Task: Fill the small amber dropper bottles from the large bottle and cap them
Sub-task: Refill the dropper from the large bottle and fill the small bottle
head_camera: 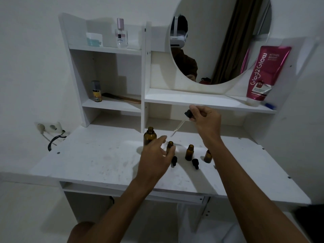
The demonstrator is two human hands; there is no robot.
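The large amber bottle (149, 135) stands uncapped on the white desk (98, 160). Three small amber bottles stand in a row to its right: the left one (169, 146), the middle one (189, 152) and the right one (208, 156), partly hidden by my right forearm. Two black dropper caps (174, 161) (195, 163) lie in front of them. My right hand (206, 120) holds a black-capped glass dropper (178, 128) tilted above the left small bottle. My left hand (157, 155) is spread around the left small bottle; whether it touches it is unclear.
Shelves rise behind the desk with a perfume bottle (121, 34), a small yellow-labelled bottle (96, 92), a comb (122, 98) and a pink tube (264, 72). A round mirror (219, 41) hangs above. A wall socket and cable (50, 130) sit at the left.
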